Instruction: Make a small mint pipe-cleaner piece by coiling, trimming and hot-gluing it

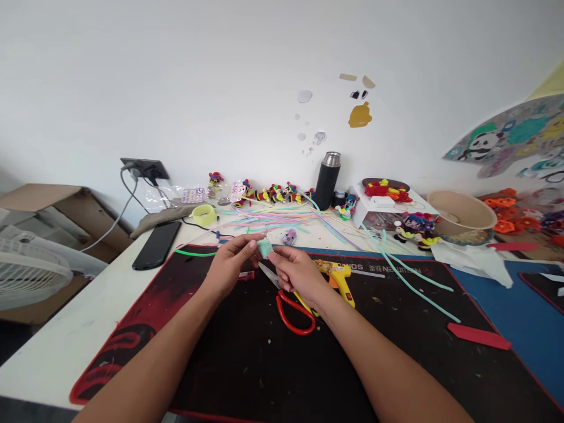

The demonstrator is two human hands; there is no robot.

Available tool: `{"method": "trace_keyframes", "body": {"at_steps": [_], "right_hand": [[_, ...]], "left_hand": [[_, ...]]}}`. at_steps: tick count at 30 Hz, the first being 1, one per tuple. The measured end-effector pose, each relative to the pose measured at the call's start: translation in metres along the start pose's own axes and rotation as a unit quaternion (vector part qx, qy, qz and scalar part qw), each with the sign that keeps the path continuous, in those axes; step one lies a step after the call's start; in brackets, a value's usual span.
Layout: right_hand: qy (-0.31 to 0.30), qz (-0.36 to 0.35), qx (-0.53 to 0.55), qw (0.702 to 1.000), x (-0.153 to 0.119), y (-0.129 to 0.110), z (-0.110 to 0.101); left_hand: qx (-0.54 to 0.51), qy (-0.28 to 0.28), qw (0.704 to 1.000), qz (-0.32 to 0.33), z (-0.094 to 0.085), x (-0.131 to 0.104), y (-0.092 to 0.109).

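Between my two hands is a small mint-green fuzzy piece point(264, 248) that looks made of pipe cleaner. My left hand point(231, 261) pinches its left side with thumb and fingers. On its right side, my right hand point(297, 270) is closed on it, fingers curled. Just below lie scissors with red handles point(296, 316), partly hidden by my right hand. A yellow glue gun point(344, 281) rests right of that hand. Beyond my fingers sits a small purple fuzzy piece point(289, 236).
A dark mat point(273, 376) with red edging covers the desk front. Loose pastel pipe cleaners point(273, 217) lie behind it. Further back stand a black flask point(328, 182) and finished fuzzy figures point(277, 192). A phone point(156, 245), green tape point(204, 215) and a fan point(35, 267) are at left.
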State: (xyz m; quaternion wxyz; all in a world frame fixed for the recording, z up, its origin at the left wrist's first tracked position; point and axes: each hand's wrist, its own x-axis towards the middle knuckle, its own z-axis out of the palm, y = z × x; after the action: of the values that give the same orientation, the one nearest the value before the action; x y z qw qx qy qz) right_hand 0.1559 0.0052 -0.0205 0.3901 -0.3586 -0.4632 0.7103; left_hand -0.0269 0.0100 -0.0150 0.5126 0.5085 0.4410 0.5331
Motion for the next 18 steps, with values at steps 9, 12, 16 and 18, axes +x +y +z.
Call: {"method": "trace_keyframes", "body": {"at_steps": [9, 12, 16, 18], "right_hand": [[-0.006, 0.003, 0.014, 1.000, -0.0021, -0.0032, -0.0002], [-0.003, 0.000, 0.003, 1.000, -0.0014, -0.0030, -0.0001], [0.007, 0.002, -0.029, 1.000, -0.0004, -0.0022, -0.0002], [0.014, 0.002, -0.040, 0.999, -0.0002, -0.0016, -0.0003]], "left_hand": [[-0.022, -0.008, 1.000, 0.002, 0.0006, -0.0007, 0.0060], [-0.005, -0.010, 1.000, 0.001, 0.0008, -0.0011, 0.0051], [0.023, -0.008, 1.000, -0.001, 0.0018, -0.0023, 0.0066], [0.040, -0.006, 0.999, -0.002, 0.0021, -0.0027, 0.0071]]}}
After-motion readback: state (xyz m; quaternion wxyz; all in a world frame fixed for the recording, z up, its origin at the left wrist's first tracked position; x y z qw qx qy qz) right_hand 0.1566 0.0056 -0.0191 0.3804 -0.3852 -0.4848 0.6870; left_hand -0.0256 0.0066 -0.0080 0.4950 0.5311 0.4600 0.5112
